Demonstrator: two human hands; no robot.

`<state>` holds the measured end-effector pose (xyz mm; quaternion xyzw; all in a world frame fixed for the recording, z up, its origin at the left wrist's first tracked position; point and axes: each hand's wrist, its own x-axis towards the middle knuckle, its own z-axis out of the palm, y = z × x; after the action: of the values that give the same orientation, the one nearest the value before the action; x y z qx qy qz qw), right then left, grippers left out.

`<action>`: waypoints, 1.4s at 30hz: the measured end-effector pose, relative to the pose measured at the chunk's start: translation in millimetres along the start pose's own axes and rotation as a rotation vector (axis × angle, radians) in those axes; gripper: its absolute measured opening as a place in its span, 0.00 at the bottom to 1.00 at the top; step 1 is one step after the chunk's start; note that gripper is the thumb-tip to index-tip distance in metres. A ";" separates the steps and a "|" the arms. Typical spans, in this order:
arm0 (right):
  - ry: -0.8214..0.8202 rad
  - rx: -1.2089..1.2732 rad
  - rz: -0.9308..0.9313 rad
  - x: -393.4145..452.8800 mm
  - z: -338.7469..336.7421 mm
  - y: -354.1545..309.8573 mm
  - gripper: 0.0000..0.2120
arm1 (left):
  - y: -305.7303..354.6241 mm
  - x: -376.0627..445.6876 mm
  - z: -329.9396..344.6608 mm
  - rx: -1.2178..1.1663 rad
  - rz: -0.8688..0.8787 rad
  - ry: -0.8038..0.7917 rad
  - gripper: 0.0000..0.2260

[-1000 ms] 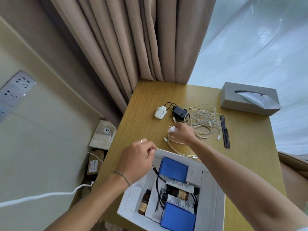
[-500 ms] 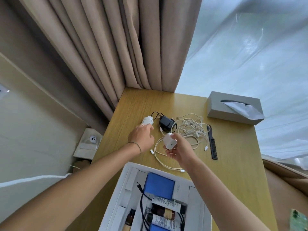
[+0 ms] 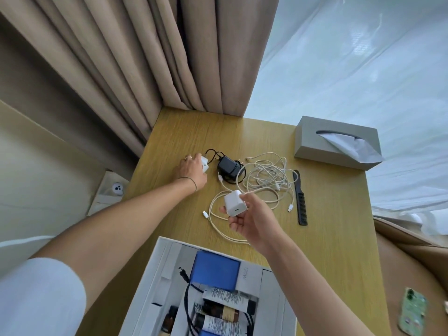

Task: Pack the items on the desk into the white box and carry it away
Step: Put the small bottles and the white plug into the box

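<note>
The open white box (image 3: 155,282) sits at the desk's near edge and holds a blue case (image 3: 215,269), tubes and a black cable. My right hand (image 3: 252,219) holds a white charger cube (image 3: 234,202) above the desk, between the box and the tangled white cables (image 3: 264,180). My left hand (image 3: 191,172) reaches far left and closes over a small white device (image 3: 204,163), which is wired to a black adapter (image 3: 228,167). A black comb (image 3: 300,200) lies to the right of the cables.
A grey tissue box (image 3: 334,146) stands at the desk's (image 3: 339,238) back right. Beige curtains (image 3: 169,57) hang behind the desk. A green phone (image 3: 413,311) lies off the desk at lower right. A white round gadget (image 3: 118,188) rests on the floor to the left.
My left hand left the box rim, reached forward and closed on the small white device. My right hand lifted the white charger cube off the desk and drew it back toward the box.
</note>
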<state>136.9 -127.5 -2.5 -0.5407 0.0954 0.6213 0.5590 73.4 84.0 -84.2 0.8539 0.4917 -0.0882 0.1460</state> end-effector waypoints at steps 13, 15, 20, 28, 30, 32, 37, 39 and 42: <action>-0.081 0.043 -0.069 -23.6 7.3 11.1 0.23 | -13.1 -22.3 -31.2 -0.276 0.085 0.047 0.22; -0.098 0.001 -0.085 -32.8 11.4 16.8 0.22 | -15.3 -40.0 -43.7 -0.394 0.120 0.070 0.21; -0.151 -0.146 -0.168 -56.1 23.8 40.2 0.16 | -32.0 -96.9 -72.1 -0.673 0.136 0.059 0.20; -0.189 -0.357 -0.203 -77.7 56.8 96.0 0.21 | -84.2 -171.4 -89.9 -0.873 0.069 0.024 0.19; -0.119 -0.444 -0.180 -76.1 63.4 111.2 0.22 | -98.5 -184.7 -90.6 -0.882 0.059 0.028 0.20; -0.075 -0.519 -0.167 -72.6 67.5 127.0 0.18 | -110.8 -196.6 -90.8 -0.890 0.063 0.020 0.20; 0.117 -1.086 -0.321 -60.1 73.2 165.6 0.15 | -135.0 -221.4 -87.6 -0.934 0.073 -0.016 0.18; 0.147 -1.251 -0.403 -51.9 73.4 178.0 0.13 | -142.6 -229.1 -85.1 -0.941 0.084 -0.026 0.18; 0.206 -1.371 -0.435 -42.5 73.8 191.1 0.15 | -152.6 -240.1 -81.7 -0.935 0.083 -0.031 0.19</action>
<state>-66.1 -167.4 -33.0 -0.8320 -0.3730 0.3621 0.1937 -178.4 -11.7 38.6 0.7141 0.4418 0.1357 0.5258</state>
